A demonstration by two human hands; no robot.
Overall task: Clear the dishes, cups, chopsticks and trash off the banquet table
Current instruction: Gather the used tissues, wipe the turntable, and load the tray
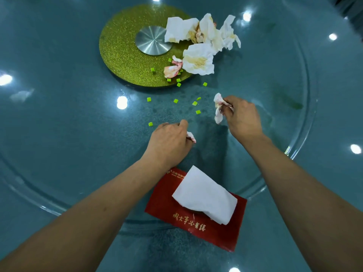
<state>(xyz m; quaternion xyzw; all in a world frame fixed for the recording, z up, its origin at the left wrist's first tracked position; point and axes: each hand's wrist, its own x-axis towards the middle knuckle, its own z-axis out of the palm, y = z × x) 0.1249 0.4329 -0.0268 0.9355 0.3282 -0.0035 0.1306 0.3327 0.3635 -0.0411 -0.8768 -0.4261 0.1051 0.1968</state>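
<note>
Both hands' fingers [227, 104] pinching tissue scraps [219, 110], seemingly

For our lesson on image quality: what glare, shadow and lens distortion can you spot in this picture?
Head view: ceiling lights glare as white spots on the glass table; soft shadows fall beneath the left hand and right hand; the wide angle bows the glass turntable rim and stretches the forearms.

Open glass turntable [59, 118] at left edge; crumpled napkins [198, 38], green cubes [175, 101] crowd centre; tissue box [196, 218] blocks near edge.
</note>
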